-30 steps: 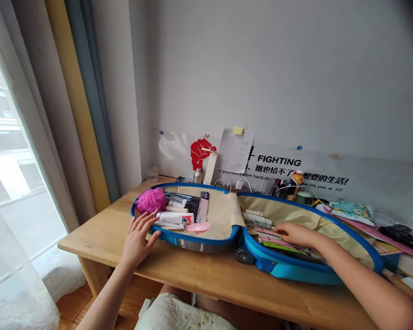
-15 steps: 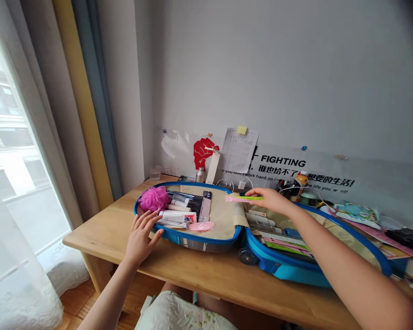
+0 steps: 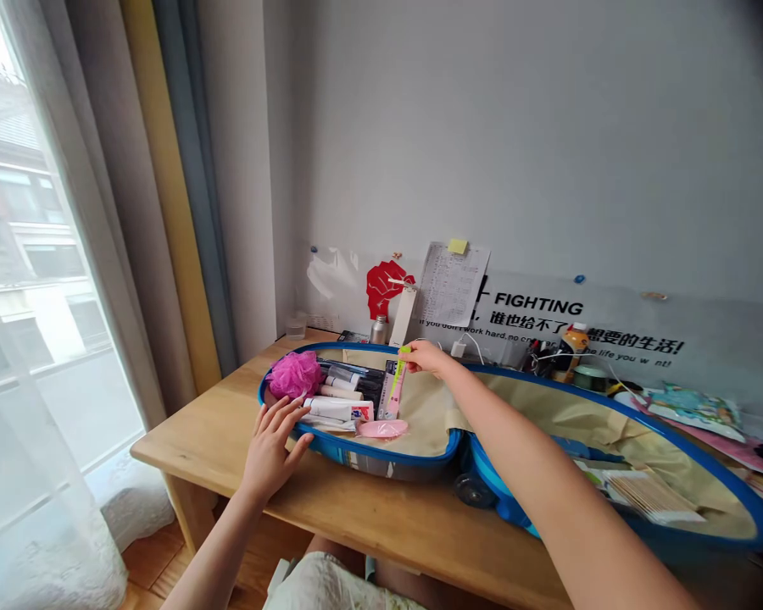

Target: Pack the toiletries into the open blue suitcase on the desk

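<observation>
My right hand [image 3: 425,357] pinches the end of a slim pink-and-green packet [image 3: 395,383]. The packet points down into the left half of an open blue suitcase [image 3: 442,453], alongside a dark-and-pink flat package [image 3: 388,405]. My left hand [image 3: 275,442] lies with fingers spread at the near left rim, the fingertips by a white tube [image 3: 331,409]. Around it are a magenta bath puff [image 3: 294,374], several capped tubes [image 3: 342,383] and dark slim items, and a pink oval item [image 3: 383,429] in clear wrap.
The suitcase's right half [image 3: 521,394] holds a bundle of thin wooden sticks [image 3: 654,496] and a blue item [image 3: 585,447], partly behind my right forearm. Behind stand a metal bottle [image 3: 379,329], an orange-labelled bottle [image 3: 572,343] and a charger [image 3: 459,348]. The wooden table's edge [image 3: 369,525] runs in front.
My right hand has moved left from the suitcase's middle to its left half, tilting the packet from level to nearly upright. My left hand stays at the rim. The view has shifted slightly.
</observation>
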Demonstrator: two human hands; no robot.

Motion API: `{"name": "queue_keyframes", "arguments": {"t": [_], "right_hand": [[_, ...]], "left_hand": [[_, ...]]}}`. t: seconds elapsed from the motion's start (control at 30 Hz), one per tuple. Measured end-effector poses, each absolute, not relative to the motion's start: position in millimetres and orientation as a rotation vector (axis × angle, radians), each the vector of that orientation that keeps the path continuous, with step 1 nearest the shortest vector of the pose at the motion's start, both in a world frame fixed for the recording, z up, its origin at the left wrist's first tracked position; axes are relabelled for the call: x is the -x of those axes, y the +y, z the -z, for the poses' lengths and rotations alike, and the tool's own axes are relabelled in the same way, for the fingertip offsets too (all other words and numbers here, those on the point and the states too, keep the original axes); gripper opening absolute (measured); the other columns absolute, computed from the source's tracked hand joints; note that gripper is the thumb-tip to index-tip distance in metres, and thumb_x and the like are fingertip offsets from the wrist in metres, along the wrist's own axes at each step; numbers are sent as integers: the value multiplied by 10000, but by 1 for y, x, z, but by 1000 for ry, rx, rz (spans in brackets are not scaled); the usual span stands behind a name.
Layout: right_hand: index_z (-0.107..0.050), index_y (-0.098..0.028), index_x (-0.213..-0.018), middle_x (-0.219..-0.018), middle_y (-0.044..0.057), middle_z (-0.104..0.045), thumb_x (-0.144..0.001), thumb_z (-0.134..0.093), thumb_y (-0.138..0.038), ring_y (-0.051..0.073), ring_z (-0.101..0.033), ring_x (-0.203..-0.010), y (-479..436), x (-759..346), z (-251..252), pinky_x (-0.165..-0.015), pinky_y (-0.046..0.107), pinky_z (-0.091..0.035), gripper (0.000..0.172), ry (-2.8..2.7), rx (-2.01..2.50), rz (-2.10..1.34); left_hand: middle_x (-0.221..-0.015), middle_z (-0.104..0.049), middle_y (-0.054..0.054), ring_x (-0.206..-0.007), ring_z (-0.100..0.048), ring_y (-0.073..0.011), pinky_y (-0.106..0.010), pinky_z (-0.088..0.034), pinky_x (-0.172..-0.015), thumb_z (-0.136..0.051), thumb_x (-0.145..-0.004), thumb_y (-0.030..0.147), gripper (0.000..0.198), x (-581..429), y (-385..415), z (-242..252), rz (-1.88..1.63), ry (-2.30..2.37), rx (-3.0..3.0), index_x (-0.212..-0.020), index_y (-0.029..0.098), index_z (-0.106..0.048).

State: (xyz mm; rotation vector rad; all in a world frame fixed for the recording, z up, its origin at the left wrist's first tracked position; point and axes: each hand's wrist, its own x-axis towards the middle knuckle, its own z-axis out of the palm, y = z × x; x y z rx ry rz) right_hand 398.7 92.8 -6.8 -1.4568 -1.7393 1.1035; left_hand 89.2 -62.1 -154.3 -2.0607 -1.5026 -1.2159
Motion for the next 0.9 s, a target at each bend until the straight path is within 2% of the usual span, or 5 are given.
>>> {"name": "queue_keyframes", "arguments": {"t": [0.3,0.63,0.77,0.9], "right_hand": [[-597,-192,-1211,-1243,78,-612,-939,-572,-400,188,-620,-1055,96,-370,44,-906,405,-546,344,-1792,1754,-1051],[-571,-183,-1253,-1256,85,-602,-931,-585,-400,198,-618,-1070,100,-369,56,-909,423,-545,388,-1804,1735,-944],[-570,-179,-1251,-1253,85,-603,-929,-589,-400,199,-619,-1070,102,-373,51,-907,424,-545,391,-1807,1717,-898],[-576,-174,-1236,-1224,81,-615,-932,-585,-403,188,-627,-1037,101,-396,25,-883,407,-553,381,-1822,1677,-835]], "left_hand": [[-1313,-651,-73,-1301,-514,-295,-525,-317,-1137,-488,-943,407,362,-89,-63,154,1194,-1497,2060,-1247,273,-633],[-1313,-653,-73,-1289,-525,-305,-530,-341,-1116,-498,-938,414,362,-89,-63,154,1181,-1506,2058,-1237,267,-640],[-1301,-660,-76,-1281,-531,-302,-526,-341,-1116,-490,-941,407,357,-89,-63,154,1181,-1509,2043,-1228,265,-646],[-1290,-666,-75,-1278,-534,-300,-522,-343,-1116,-489,-939,412,356,-89,-63,154,1182,-1496,2043,-1223,267,-648]]}}
